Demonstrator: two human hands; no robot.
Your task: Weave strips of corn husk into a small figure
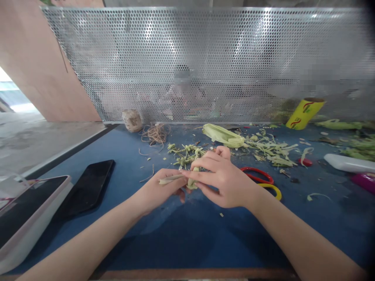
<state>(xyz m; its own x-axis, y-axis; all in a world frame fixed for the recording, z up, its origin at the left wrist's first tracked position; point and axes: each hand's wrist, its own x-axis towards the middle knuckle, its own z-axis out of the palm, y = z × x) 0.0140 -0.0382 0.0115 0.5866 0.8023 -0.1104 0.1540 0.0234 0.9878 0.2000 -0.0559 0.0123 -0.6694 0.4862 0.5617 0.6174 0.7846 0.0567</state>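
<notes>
Over the middle of the blue table, my left hand (158, 191) is closed on a pale green husk strip (170, 179), whose end sticks out past the thumb. My right hand (224, 183) meets it, thumb and fingers pinching the knotted or folded part of the same strip (192, 183). Just beyond the fingers lies a heap of small twisted green pieces (187, 154). Behind my right hand rests a larger leafy corn husk (223, 136). Scissors with one red and one yellow handle (275, 189) lie partly hidden beside my right wrist.
A black phone (90, 187) and a pink-edged device (38, 218) lie at left. Tangled twine (155, 134) sits by a whitish spool or jar (132, 120). Husk shreds (275, 150), a yellow roll (304, 113) and a white-handled object (348, 163) are rightward. Perforated metal (205, 50) stands behind; a person is beyond.
</notes>
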